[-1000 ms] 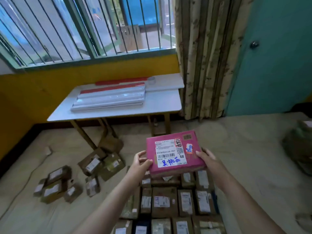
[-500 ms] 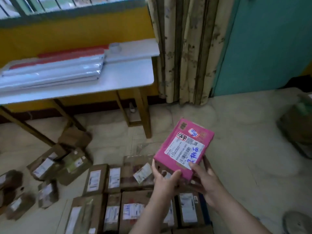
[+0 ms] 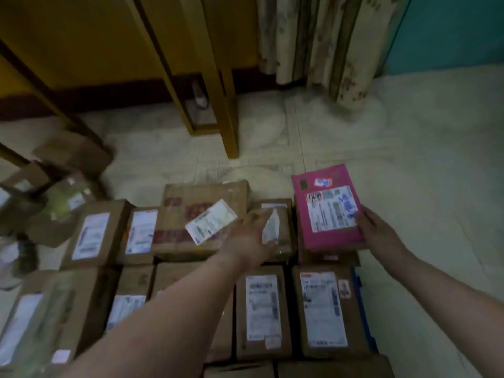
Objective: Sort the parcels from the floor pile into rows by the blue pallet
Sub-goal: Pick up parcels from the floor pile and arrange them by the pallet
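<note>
1. Right now the right hand [image 3: 381,236] holds the pink parcel [image 3: 328,211] by its near right edge, with the fingers tucked along the side of it.
2. The pink parcel lies flat at the far right end of the back row, on top of a brown box whose near edge shows under it. It has a white label with blue writing on top.
3. The left hand [image 3: 249,238] reaches out over the small brown box [image 3: 275,227] just beside the pink parcel. Its fingers are straight and it holds nothing. I cannot tell if it touches the box.
4. To the left of that sits a bigger brown box [image 3: 201,214] with red tape and a white label [image 3: 211,222] stuck on crooked.
5. More brown boxes with white labels stand in neat rows nearer the person, side by side.
6. A strip of the blue pallet [image 3: 362,309] peeks out at the right edge of the rows.
7. Far left, a loose pile of brown parcels [image 3: 54,203] lies on the floor, all blurry.
8. Behind the rows are wooden table legs [image 3: 215,105], a yellow wall [image 3: 90,45], a flowery curtain [image 3: 327,45] and a teal door [image 3: 450,31].
</note>
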